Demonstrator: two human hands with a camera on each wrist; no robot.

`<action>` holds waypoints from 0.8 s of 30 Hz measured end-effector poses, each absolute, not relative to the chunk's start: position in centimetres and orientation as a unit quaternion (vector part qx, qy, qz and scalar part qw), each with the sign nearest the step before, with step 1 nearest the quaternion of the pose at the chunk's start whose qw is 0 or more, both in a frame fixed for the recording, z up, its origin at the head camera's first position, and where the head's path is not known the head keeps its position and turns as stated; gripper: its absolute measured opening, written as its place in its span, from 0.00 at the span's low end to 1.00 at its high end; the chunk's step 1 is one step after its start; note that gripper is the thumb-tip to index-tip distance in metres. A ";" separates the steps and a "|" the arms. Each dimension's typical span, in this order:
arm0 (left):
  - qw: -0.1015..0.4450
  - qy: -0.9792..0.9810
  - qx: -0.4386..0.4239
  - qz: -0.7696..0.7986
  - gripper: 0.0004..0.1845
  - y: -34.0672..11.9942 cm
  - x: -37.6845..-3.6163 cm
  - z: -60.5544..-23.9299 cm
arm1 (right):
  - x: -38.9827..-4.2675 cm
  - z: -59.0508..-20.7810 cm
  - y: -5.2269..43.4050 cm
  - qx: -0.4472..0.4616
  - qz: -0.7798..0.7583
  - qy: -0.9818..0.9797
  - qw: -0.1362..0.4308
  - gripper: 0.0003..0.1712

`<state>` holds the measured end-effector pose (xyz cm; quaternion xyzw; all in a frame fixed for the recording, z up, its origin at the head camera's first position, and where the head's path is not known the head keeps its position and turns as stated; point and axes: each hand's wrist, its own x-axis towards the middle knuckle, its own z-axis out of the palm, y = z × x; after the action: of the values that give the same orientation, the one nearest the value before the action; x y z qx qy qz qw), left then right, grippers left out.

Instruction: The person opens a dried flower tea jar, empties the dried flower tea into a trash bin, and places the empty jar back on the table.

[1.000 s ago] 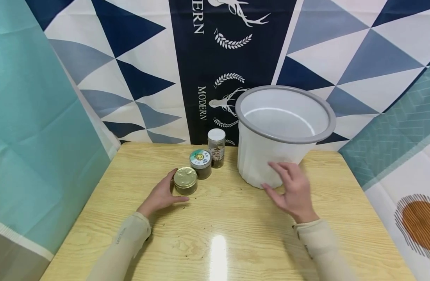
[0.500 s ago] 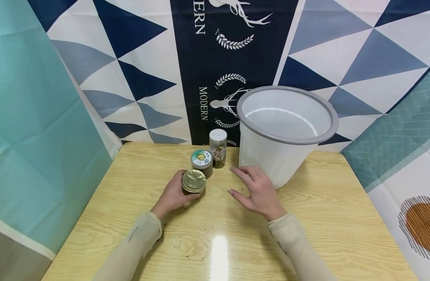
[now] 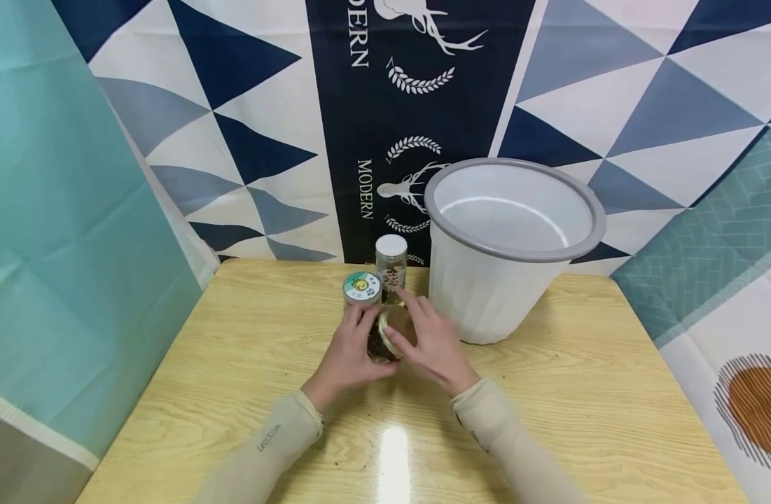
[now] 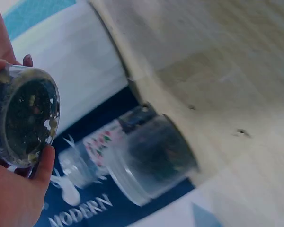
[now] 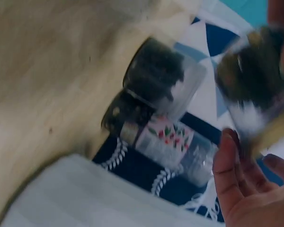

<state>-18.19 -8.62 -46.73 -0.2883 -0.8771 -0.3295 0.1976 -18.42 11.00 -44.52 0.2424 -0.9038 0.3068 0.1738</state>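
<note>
A jar with dark contents (image 3: 377, 343) is held tilted between two hands, near the centre of the head view.
The left hand (image 3: 349, 353) grasps the jar round its body, base turned toward the left wrist camera; the right hand (image 3: 434, 344) is at the gold lid (image 5: 274, 135), fingers bent, though whether it pinches the lid I cannot tell. Just behind, a jar with a green and white top (image 3: 362, 286) stands upright beside a taller white-capped jar (image 3: 391, 260). A white bucket (image 3: 480, 301) with a grey rim stands right of centre on the wood-grain worktop (image 3: 221, 392), before a patterned cloth (image 3: 259, 133) across the top of the frame.
</note>
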 end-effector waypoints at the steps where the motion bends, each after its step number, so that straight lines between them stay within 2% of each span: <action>1: 0.215 -0.873 -0.300 -0.318 0.52 -8.2 -18.1 -46.7 | -18.3 -44.6 10.9 0.234 0.307 -0.906 0.173 0.41; 8: 0.281 -0.864 -0.312 -0.278 0.56 -6.5 -17.8 -46.1 | -17.4 -44.4 10.6 0.208 0.325 -0.898 0.209 0.37; 17: 0.277 -0.857 -0.332 -0.281 0.50 -5.4 -18.0 -46.1 | -17.3 -44.6 11.0 0.205 0.337 -0.887 0.241 0.27; 24: 0.300 -0.852 -0.347 -0.253 0.51 -4.8 -18.1 -45.7 | -17.6 -45.1 11.9 0.266 0.300 -0.854 0.331 0.30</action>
<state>-18.11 -4.85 -45.66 -0.3469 -0.8517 -0.2534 0.3002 -17.63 11.90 -45.09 0.2659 -0.8543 0.3003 0.3306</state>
